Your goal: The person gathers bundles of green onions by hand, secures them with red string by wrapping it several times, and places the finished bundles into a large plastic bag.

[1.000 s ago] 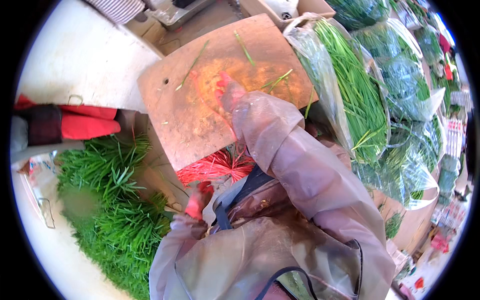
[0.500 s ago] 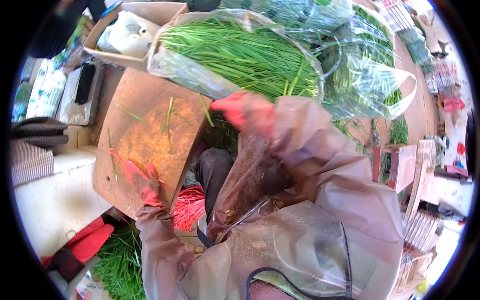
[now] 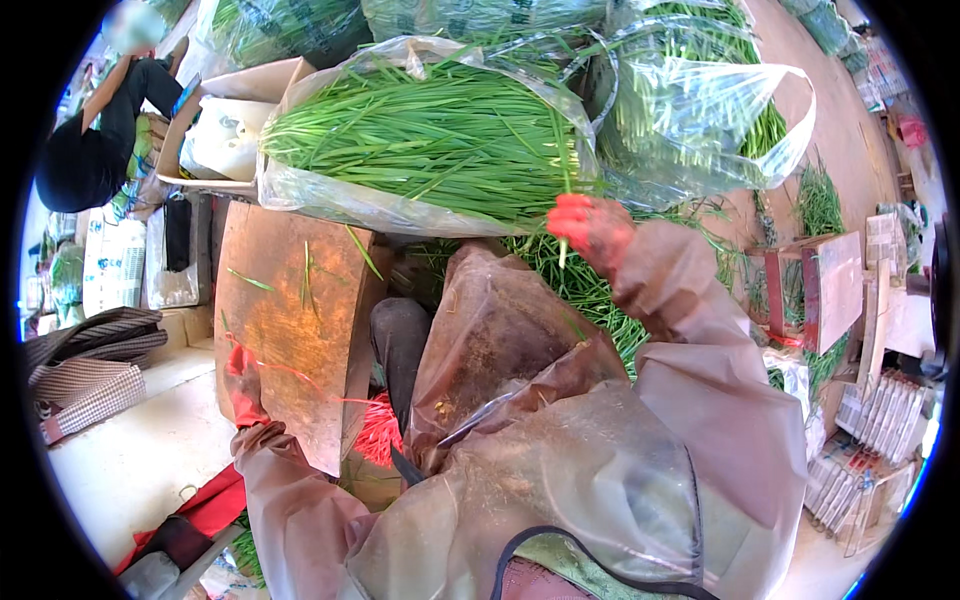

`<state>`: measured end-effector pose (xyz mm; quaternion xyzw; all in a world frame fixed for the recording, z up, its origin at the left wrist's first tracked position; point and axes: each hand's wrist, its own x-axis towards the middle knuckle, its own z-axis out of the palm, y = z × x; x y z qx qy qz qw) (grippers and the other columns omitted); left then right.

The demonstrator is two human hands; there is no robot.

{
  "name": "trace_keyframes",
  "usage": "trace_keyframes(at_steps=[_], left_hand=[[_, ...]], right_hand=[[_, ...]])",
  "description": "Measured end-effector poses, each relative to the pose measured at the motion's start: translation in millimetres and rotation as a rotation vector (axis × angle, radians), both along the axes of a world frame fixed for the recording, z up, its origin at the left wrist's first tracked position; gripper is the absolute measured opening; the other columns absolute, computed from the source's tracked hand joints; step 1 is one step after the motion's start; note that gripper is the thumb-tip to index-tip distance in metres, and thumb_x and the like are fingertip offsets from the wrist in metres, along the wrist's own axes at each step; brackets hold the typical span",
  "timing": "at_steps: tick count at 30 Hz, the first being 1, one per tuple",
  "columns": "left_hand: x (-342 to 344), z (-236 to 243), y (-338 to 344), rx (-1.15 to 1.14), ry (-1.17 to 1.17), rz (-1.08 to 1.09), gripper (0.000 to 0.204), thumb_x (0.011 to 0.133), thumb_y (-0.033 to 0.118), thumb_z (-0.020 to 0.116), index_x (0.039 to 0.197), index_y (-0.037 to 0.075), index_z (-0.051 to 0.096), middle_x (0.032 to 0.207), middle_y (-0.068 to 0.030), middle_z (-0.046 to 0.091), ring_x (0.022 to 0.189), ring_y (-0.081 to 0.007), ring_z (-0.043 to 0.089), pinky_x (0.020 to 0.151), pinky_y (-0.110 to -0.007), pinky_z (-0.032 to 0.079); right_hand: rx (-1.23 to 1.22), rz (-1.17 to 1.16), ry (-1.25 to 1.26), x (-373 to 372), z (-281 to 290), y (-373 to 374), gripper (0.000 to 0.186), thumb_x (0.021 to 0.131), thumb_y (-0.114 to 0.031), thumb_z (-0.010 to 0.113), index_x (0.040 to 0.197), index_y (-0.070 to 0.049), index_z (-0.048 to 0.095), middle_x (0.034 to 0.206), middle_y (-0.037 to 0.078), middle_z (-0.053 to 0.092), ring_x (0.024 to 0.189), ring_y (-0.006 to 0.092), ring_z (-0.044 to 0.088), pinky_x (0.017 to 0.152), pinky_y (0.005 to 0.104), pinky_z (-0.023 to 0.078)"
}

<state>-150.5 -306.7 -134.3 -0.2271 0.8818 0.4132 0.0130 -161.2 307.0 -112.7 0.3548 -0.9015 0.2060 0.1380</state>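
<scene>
Clear plastic bag (image 3: pixel 345 208), biggest, lay ahead and left of my right hand (image 3: pixel 592 232), packed with green stalks (image 3: pixel 420 140). Wooden table (image 3: pixel 332 305) was mostly right of my left hand (image 3: pixel 245 382), which was over its left part; touching or not, couldn't tell. Loose greens (image 3: pixel 590 295) sat just on the near side of my right hand. Red string bundle (image 3: pixel 379 430) hung nearer me, right of the left hand. My right hand was closed on a single stalk (image 3: pixel 562 253), pale end poking out below. A red strand (image 3: pixel 290 371) ran right from my left hand; gripped or just lying there, couldn't tell. Risks, my guess: a hard tug could snap the stalk or drag neighbours out; the slack strand could snag on the table's edge.
</scene>
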Motion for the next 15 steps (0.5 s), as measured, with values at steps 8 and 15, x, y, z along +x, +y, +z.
trace_keyframes(at_steps=[8, 15], left_hand=[[-77, 86, 141, -0.341, 0.314, -0.431, 0.035, 0.081, 0.02, 0.049, 0.107, -0.002, 0.049, 0.103, -0.0158, 0.054, 0.095, -0.0218, 0.052, 0.082, -0.028, 0.039], [-121, 41, 255, -0.517, 0.558, -0.739, 0.031, 0.075, 0.025, 0.053, 0.103, 0.011, 0.054, 0.107, -0.0124, 0.051, 0.1, -0.0279, 0.046, 0.085, -0.037, 0.036]], right_hand=[[-0.215, -0.462, -0.674, 105, 2, 45, 0.016, 0.068, -0.005, 0.053, 0.081, -0.011, 0.061, 0.08, 0.01, 0.059, 0.071, 0.0266, 0.056, 0.059, 0.0344, 0.045], [-0.024, -0.557, -0.35, 83, 77, 24, 0.011, 0.073, -0.017, 0.056, 0.082, -0.014, 0.062, 0.073, 0.009, 0.059, 0.066, 0.0272, 0.055, 0.057, 0.0331, 0.044]])
